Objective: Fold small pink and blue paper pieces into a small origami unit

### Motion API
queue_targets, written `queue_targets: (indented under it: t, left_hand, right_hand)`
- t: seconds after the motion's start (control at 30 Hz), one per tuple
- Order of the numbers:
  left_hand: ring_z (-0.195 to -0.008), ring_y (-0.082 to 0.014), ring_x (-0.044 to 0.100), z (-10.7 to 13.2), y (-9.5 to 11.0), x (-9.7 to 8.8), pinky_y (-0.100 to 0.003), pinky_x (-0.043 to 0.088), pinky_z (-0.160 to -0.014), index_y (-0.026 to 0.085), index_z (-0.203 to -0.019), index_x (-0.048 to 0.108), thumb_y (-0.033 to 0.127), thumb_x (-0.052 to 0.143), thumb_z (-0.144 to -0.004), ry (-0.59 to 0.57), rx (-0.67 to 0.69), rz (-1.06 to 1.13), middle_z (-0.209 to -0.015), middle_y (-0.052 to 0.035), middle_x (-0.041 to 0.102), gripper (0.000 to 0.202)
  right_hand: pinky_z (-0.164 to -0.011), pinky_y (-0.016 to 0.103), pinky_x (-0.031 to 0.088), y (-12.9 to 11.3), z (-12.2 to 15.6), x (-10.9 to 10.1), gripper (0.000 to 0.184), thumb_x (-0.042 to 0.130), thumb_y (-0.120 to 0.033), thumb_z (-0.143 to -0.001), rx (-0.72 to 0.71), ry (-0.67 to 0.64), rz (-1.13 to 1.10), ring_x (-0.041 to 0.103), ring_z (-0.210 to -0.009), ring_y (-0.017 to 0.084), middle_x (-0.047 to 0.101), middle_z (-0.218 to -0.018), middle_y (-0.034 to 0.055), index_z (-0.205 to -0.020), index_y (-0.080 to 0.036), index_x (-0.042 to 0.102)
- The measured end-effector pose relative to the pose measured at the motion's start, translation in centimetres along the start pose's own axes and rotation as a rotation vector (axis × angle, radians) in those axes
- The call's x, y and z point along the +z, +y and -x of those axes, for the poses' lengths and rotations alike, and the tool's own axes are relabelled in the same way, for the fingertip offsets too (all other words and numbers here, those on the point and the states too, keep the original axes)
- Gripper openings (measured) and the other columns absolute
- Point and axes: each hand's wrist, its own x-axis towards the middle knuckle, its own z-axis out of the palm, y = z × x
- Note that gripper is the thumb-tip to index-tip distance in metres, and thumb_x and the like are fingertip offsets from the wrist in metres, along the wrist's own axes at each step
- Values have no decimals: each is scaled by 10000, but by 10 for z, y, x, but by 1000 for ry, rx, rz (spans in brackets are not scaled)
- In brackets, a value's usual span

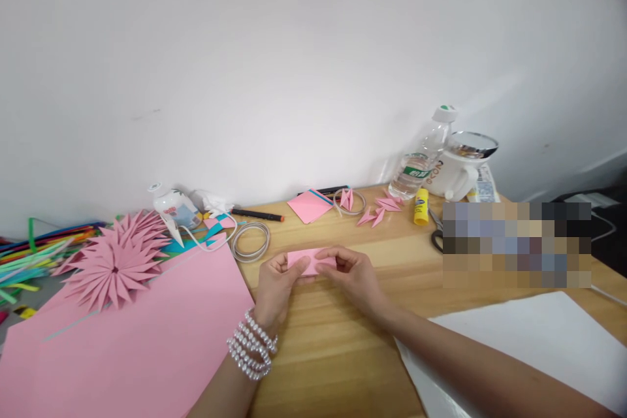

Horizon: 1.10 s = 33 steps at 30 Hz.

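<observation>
Between my two hands, just above the wooden table, is a small folded piece of pink paper [311, 262]. My left hand [279, 281] pinches its left side, thumb on the front face and fingers behind. On the right side my right hand [350, 274] grips it the same way, thumb near the paper's middle. The fingers behind the paper are mostly hidden. A pearl bracelet [252, 346] circles my left wrist. Beyond the hands lies a stack of pink paper squares [310, 206], with small folded pink pieces [372, 216] to its right.
Left are a large pink sheet [161, 339], a pink paper flower [115, 269], pipe cleaners [46, 261] and a coiled cable [250, 241]. A marker [257, 215], water bottle [424, 157], glue stick [420, 207], scissors [437, 235] and white mug [453, 176] stand or lie behind; white paper [529, 339] lies right.
</observation>
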Motion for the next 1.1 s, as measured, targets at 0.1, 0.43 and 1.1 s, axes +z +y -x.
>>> queue_targets:
  t: [0.1, 0.43, 1.1]
  left_hand:
    - [-649, -187, 643, 0, 0, 1, -279, 518, -581, 97, -765, 643, 277, 725, -585, 15, 22, 5, -767, -89, 700, 268]
    - [-582, -171, 630, 1, -6, 2, -280, 513, -555, 112, -692, 608, 316, 732, -563, 36, 48, -45, -673, -43, 684, 272]
    - [-562, -192, 641, 0, 4, -1, -295, 533, -531, 92, -717, 625, 317, 753, -527, 13, 37, -65, -682, -78, 698, 321]
  right_hand:
    - [-591, 249, 441, 1, 0, 1, 226, 656, -281, -637, 18, -17, -24, 552, -640, 139, 613, -735, 25, -812, -149, 600]
    - [-565, 230, 478, 1, 3, 5, 376, 640, -161, -611, -17, 23, -96, 552, -633, 118, 512, -732, -35, -875, -216, 379]
    - [-613, 244, 503, 3, -1, 2, 383, 567, -119, -625, 14, -95, -67, 589, -701, 129, 597, -866, 34, -999, -165, 499]
